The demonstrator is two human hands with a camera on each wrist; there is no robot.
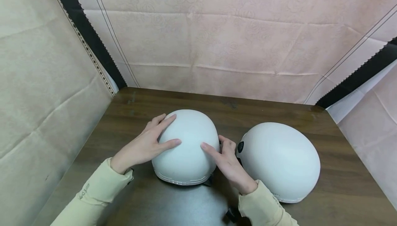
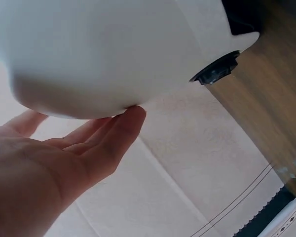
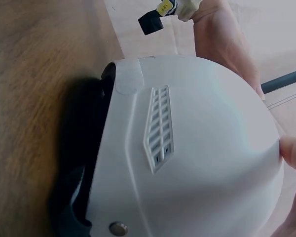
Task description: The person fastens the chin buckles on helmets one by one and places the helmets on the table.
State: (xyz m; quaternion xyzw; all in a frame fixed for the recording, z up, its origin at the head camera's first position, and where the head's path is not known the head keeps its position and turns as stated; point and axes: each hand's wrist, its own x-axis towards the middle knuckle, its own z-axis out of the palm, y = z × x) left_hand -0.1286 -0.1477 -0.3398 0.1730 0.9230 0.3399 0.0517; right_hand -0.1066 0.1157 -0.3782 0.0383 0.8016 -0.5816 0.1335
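Observation:
A white helmet (image 1: 186, 150) stands dome up on the table between both hands. My left hand (image 1: 145, 146) rests on its left side with fingers and thumb spread over the shell; in the left wrist view, its fingertips (image 2: 134, 112) touch the curved surface. On the other side, my right hand (image 1: 229, 162) lays its thumb on the dome, and its fingers reach along the far right side. The right wrist view shows a slatted vent (image 3: 160, 128) and a round rivet (image 3: 118, 228) on the shell. A black round fitting (image 2: 217, 69) sticks out near the rim.
A second white helmet (image 1: 279, 162) stands just right of my right hand, with a black round fitting (image 1: 240, 146) on its side. Both are on a dark wood table (image 1: 149, 98). Pale patterned cloth (image 1: 217, 43) hangs behind and at both sides.

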